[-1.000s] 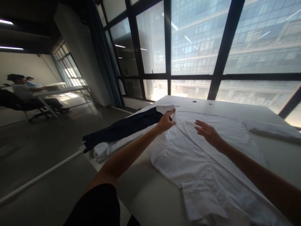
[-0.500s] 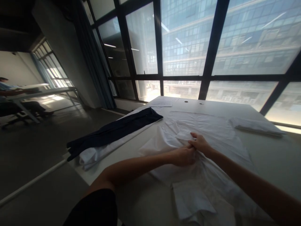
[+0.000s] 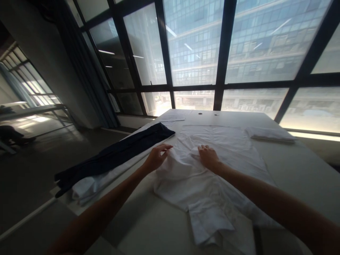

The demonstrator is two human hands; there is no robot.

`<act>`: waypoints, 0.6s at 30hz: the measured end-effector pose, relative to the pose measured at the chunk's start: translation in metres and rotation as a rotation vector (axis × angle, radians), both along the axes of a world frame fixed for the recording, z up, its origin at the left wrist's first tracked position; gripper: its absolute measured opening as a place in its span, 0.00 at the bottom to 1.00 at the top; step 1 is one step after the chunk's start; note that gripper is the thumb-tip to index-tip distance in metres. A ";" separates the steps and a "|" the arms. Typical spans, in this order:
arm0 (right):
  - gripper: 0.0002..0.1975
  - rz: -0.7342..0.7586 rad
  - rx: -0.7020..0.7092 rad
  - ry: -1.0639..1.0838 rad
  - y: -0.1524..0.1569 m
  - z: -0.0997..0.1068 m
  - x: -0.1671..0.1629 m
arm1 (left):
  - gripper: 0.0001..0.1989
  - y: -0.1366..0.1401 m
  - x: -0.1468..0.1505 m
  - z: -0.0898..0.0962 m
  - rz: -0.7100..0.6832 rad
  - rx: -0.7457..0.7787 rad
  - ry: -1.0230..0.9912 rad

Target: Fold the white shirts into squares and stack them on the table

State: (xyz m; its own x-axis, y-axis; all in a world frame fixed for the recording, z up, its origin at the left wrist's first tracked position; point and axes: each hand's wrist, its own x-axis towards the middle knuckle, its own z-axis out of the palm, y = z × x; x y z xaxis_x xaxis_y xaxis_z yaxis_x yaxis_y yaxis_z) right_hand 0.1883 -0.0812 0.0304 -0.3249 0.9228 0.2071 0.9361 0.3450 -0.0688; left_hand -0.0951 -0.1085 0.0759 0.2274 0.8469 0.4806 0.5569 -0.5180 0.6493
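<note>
At the left, a dark navy garment lay lengthwise on the counter, over a white cloth whose bunched end showed at the near side. Just right of it, the left hand had its thumb and fingers drawn nearly together, pinching the edge of a white garment. That garment lay wrinkled across the counter's middle. The right hand rested on it, fingers bent and close together; whether they gripped cloth could not be told. Farther right lay a folded white bundle.
</note>
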 end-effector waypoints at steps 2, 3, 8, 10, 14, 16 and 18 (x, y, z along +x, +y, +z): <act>0.16 -0.064 -0.046 0.023 0.005 0.007 -0.002 | 0.13 0.008 -0.018 -0.007 0.100 0.029 -0.080; 0.16 -0.099 -0.060 0.059 0.009 0.011 0.000 | 0.13 0.011 -0.025 -0.011 0.136 0.030 -0.118; 0.17 -0.222 0.085 0.510 0.035 0.035 0.032 | 0.13 0.027 -0.042 -0.017 0.194 -0.087 -0.235; 0.17 -0.223 0.163 0.807 0.048 0.048 0.045 | 0.13 0.031 -0.043 -0.018 0.185 -0.125 -0.232; 0.11 -0.249 0.189 1.362 0.068 0.074 0.062 | 0.15 0.031 -0.041 -0.022 0.151 -0.161 -0.197; 0.09 -0.269 0.188 1.507 0.077 0.087 0.067 | 0.18 0.028 -0.038 -0.024 0.112 -0.162 -0.197; 0.08 -0.301 0.197 1.583 0.085 0.097 0.072 | 0.20 0.024 -0.035 -0.025 0.059 -0.151 -0.176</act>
